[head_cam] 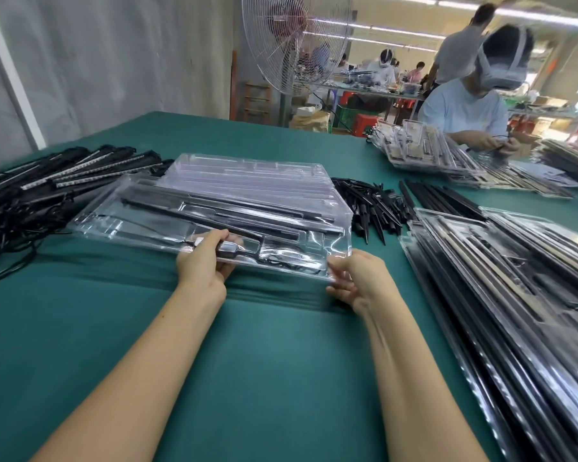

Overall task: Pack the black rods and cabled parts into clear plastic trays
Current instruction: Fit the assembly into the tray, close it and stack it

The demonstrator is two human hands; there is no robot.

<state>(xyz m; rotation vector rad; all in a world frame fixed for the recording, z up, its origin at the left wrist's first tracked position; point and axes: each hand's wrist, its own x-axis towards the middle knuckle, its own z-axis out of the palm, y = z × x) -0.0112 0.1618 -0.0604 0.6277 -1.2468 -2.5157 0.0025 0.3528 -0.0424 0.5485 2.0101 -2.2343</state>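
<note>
A clear plastic tray (pixel 121 211) lies tilted in front of me on the green cloth, with black rods (pixel 234 215) and a cabled part in its slots. My left hand (pixel 202 261) grips the tray's near edge, thumb on top over a small black and silver part (pixel 229 247). My right hand (pixel 357 281) pinches the tray's near right corner. Beneath and behind it lies a stack of empty clear trays (pixel 254 175).
Black cabled bars (pixel 47 185) are heaped at the left. A pile of black spikes (pixel 374 205) and long rods (pixel 447 198) lies right of the tray. Packed trays (pixel 514 278) are stacked at the right. Another person (pixel 471 105) works across the table; a fan (pixel 294 41) stands behind.
</note>
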